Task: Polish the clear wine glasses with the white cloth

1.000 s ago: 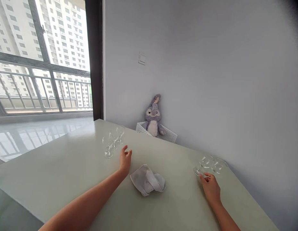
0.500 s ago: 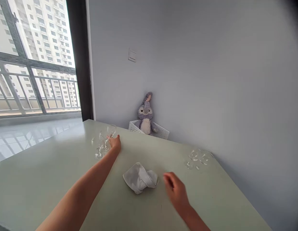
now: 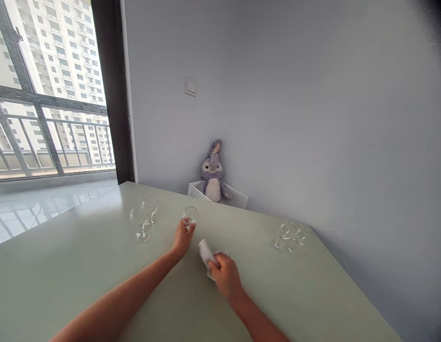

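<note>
My left hand [image 3: 182,239] grips a clear stemmed glass [image 3: 190,215] by its stem, holding it upright over the pale green table [image 3: 63,270]. Just to its right, my right hand [image 3: 223,274] is closed on a crumpled white cloth [image 3: 205,250], lifting it a little off the table. Two more stemmed glasses [image 3: 142,220] stand together to the left of my left hand. Another pair of glasses [image 3: 290,235] stands near the table's far right edge.
A grey plush rabbit [image 3: 213,172] sits in a white perforated basket [image 3: 238,197] against the grey wall behind the table. A large window with a dark frame [image 3: 109,90] and a balcony railing lies to the left.
My left hand took one glass from the left group and drew it toward the middle. My right hand left the right-hand glasses, crossed left and picked up the cloth.
</note>
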A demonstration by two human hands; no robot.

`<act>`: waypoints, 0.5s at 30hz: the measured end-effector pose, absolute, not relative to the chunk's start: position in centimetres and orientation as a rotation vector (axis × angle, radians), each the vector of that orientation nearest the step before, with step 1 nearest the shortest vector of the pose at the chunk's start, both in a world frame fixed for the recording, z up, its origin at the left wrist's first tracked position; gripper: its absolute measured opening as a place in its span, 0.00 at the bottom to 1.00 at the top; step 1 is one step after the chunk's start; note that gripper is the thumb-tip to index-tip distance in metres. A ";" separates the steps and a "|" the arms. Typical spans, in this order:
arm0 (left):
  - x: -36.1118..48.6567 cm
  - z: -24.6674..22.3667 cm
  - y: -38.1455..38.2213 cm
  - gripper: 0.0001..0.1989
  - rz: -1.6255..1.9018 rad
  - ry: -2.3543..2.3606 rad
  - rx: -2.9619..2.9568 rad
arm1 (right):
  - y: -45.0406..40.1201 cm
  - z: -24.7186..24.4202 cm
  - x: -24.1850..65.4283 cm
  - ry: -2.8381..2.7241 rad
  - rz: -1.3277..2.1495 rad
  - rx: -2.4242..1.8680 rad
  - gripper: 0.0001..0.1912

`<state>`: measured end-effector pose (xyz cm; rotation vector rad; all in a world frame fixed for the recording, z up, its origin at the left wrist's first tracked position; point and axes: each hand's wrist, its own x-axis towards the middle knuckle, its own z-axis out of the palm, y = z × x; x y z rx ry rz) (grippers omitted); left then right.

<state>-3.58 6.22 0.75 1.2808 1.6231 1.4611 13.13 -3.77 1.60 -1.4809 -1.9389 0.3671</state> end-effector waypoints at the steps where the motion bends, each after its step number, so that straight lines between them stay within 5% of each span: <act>1: -3.2 0.7 5.4 0.19 1.446 1.603 1.332 | -3.4 2.5 14.1 -1.755 0.446 -1.479 0.12; 7: -0.9 3.4 2.9 0.25 1.322 1.589 1.700 | -3.7 9.8 18.3 -1.003 0.828 -1.150 0.15; 15: 1.7 3.9 0.6 0.26 1.272 1.533 2.039 | -6.4 13.6 18.5 -0.914 0.848 -0.979 0.19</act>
